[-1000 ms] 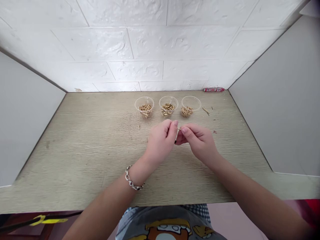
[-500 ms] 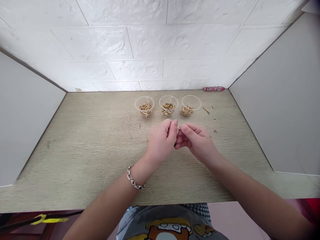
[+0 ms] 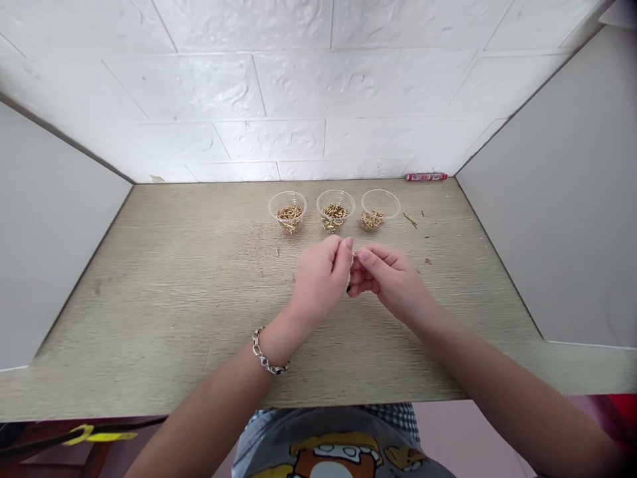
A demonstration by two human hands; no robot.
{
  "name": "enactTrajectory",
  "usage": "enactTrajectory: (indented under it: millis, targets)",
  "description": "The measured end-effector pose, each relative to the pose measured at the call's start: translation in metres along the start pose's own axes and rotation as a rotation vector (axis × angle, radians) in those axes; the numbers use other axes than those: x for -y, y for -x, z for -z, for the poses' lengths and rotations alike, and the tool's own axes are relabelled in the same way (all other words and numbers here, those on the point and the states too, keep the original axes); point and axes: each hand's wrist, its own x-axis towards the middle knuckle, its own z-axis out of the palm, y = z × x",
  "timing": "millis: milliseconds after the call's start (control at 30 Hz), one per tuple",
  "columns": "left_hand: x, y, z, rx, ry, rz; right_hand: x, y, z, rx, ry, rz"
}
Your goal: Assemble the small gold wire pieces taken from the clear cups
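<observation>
My left hand [image 3: 321, 275] is closed with its thumb pressed against the curled fingers; what it grips is mostly hidden. Opposite it, my right hand [image 3: 391, 275] pinches with thumb and forefinger. A tiny gold-coloured metal pin [image 3: 355, 255] shows between the two thumbs. A small dark spot [image 3: 349, 289] is visible below, between the hands; I cannot tell what it is. Just beyond the hands stand a left clear cup [image 3: 287, 193], a middle clear cup [image 3: 336, 192] and a right clear cup [image 3: 381, 191], each holding many small gold-coloured pins.
One loose pin [image 3: 277, 252] lies left of the hands. Some longer thin pins [image 3: 411, 219] lie right of the cups. A red marker pen [image 3: 426, 177] rests against the white brick-patterned wall [image 3: 288, 86]. Grey panels flank the wooden table [image 3: 174, 285].
Both hands stay nearly in place, thumbs close together, with only a very slight shift. The cups and loose pins have not moved.
</observation>
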Motion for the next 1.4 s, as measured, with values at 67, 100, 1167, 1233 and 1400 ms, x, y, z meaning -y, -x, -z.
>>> enactTrajectory:
  millis: [67,100,1167,1233,1400]
  targets:
    - [0.001,0.001,-0.001,0.001,0.035,0.019,-0.003,-0.001,0.000,0.007,-0.042,-0.013]
    - [0.001,0.001,-0.002,0.001,0.050,0.024,-0.004,-0.001,-0.001,0.007,-0.062,-0.019]
    - [0.002,-0.001,0.001,0.019,-0.152,-0.142,-0.007,0.001,-0.003,-0.029,0.153,0.156]
    - [0.002,-0.002,0.001,0.026,-0.152,-0.149,-0.006,0.001,-0.002,-0.034,0.228,0.206]
    - [0.001,0.000,-0.002,0.037,0.004,-0.078,-0.006,0.001,-0.004,-0.035,0.277,0.251]
